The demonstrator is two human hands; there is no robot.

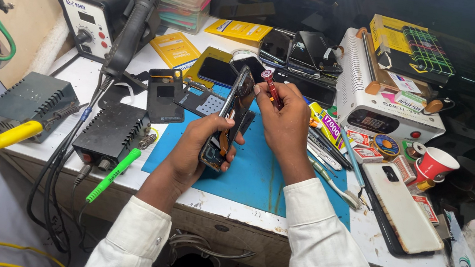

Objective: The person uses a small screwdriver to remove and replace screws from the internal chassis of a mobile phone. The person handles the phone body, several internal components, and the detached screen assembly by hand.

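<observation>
1. Head view, and the left hand [195, 146] is wrapped around the lower half of an opened phone [228, 120], fingers curled behind it and thumb along the near edge. The phone stands tilted, its open back turned toward the right hand, lifted clear of the blue mat [256, 173] beneath.

2. The right hand [285, 122] is clenched on a red-handled screwdriver [271, 87], held pencil-style between thumb and fingertips. The handle points up and away; the tip angles down toward the phone's upper edge. Whether the tip is seated in a screw cannot be told, since the fingers hide it.

3. Judging the step as fine screw work on the phone's internals, doing it well looks to call for keeping the driver in line with the screw and pressing lightly while turning, so the tip does not skid across the board.

4. The left hand's firm grip low on the body is good; bracing both wrists on the worktop [227, 203] would probably steady the phone further.

5. Just beyond the right hand lie loose tweezers and tools [325, 149], with a white phone [404, 206] farther out to its right and a red paper cup [434, 164] beyond that. A small screw could be lost in that clutter, so working over the mat seems wise.

6. To the outside of the left hand sits a black soldering station [110, 134] with a green-handled iron [114, 175], well apart from the phone.
</observation>
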